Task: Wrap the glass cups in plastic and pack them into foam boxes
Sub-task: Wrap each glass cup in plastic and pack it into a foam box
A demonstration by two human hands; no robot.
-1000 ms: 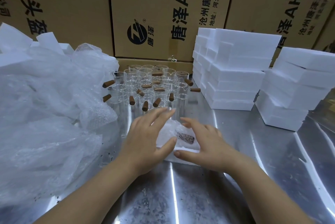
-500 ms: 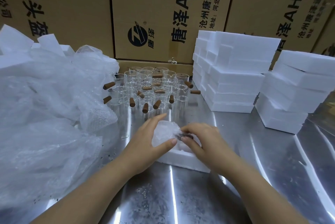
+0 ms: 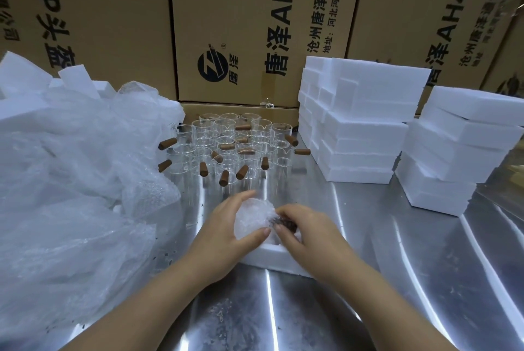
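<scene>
Head view shows the wrapped cup (image 3: 251, 218) between both hands, lying over the open foam box (image 3: 269, 261); its brown handle (image 3: 287, 223) pokes out of the plastic and points toward the right hand (image 3: 306, 234), so the long axis runs hand to hand; whether the cup is fully seated in the box I cannot tell. The left hand (image 3: 218, 240) curls round the bundle, thumb on the near side; the right hand's fingertips pinch at the handle end. Beyond the hands, unwrapped glass cups (image 3: 226, 140) stand upright, handles pointing all ways; left of the left hand lies heaped bubble plastic (image 3: 71, 180); right of the right hand stand closed foam stacks (image 3: 360, 129) on the metal table (image 3: 382, 237).
</scene>
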